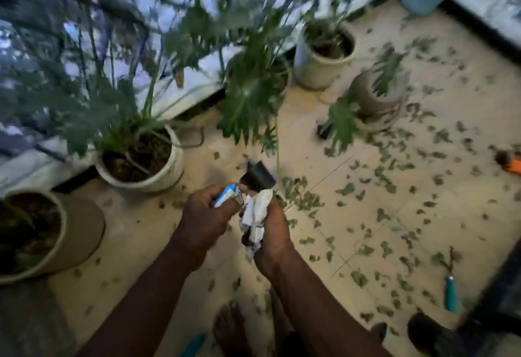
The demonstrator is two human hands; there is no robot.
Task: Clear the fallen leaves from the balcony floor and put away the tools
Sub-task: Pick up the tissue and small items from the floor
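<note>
Green fallen leaves [380, 176] lie scattered over the beige tiled balcony floor [465, 120], thickest to the right of my hands. My left hand [210, 213] grips a blue and white object [225, 198]. My right hand [272, 237] grips a crumpled white cloth or paper [257, 214]. A dark, blade-like part [258, 179] sticks up just above both hands; the blur hides what it is. A teal-handled tool [450, 294] lies on the floor at the right. Another teal handle [194, 344] shows at the bottom edge.
White pots with plants [166, 170] [313, 69] stand along the railing, a brown pot [375, 103] farther right and a pot on a saucer [64, 232] at the left. An orange tool [511, 163] lies at the right edge. My bare foot [231, 325] is below; a dark shoe [431, 334] sits bottom right.
</note>
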